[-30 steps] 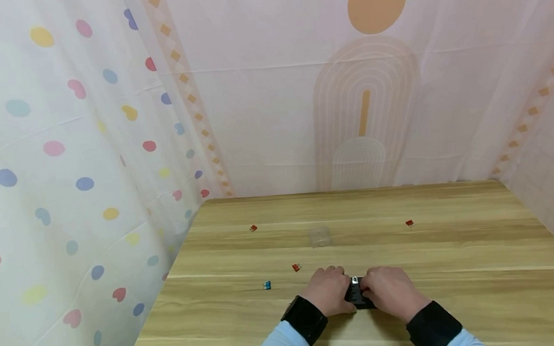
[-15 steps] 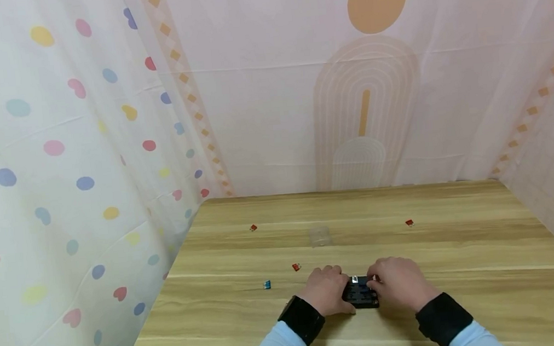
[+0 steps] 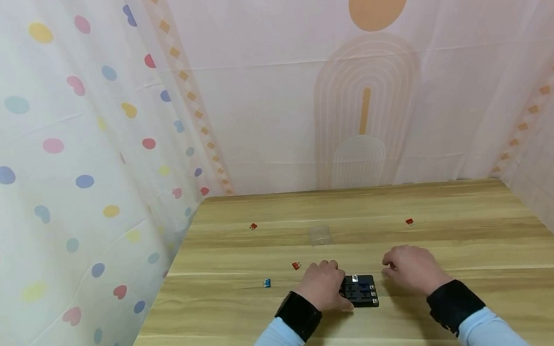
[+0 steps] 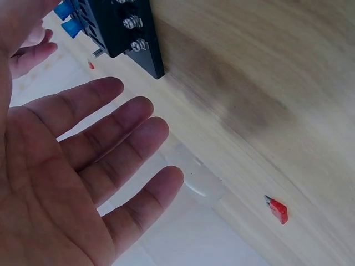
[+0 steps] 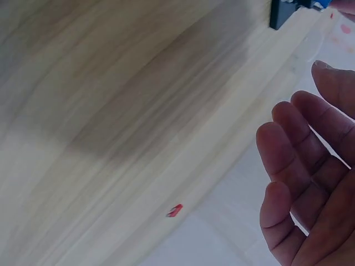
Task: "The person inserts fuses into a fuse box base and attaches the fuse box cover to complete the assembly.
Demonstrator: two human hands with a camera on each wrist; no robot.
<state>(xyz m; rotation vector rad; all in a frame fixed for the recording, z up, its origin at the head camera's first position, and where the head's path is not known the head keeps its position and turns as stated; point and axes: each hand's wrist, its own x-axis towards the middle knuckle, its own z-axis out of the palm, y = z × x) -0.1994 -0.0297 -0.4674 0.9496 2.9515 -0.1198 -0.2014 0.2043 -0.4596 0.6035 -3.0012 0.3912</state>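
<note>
A black fuse block (image 3: 362, 292) with metal screw terminals lies on the wooden table in the head view. Two blue blade fuses (image 4: 72, 27) stand in its top in the left wrist view. My left hand (image 3: 322, 286) is at the block's left edge, its four fingers (image 4: 105, 136) loosely extended and holding nothing. Off to the right of the block, my right hand (image 3: 415, 268) hovers with fingers (image 5: 283, 147) loosely bent and nothing visible in them. Left of my left hand lie a loose red blade fuse (image 3: 296, 266) and a blue one (image 3: 267, 283).
Farther back on the table (image 3: 220, 321) are a clear plastic cover (image 3: 320, 235), a red fuse at the left (image 3: 253, 226) and another red fuse at the right (image 3: 410, 222). Patterned curtains (image 3: 262, 114) hang behind and along the left side.
My right hand has moved from over the fuse block to the right and away from it, uncovering the block. My left hand has shifted slightly left, staying at the block's left side.
</note>
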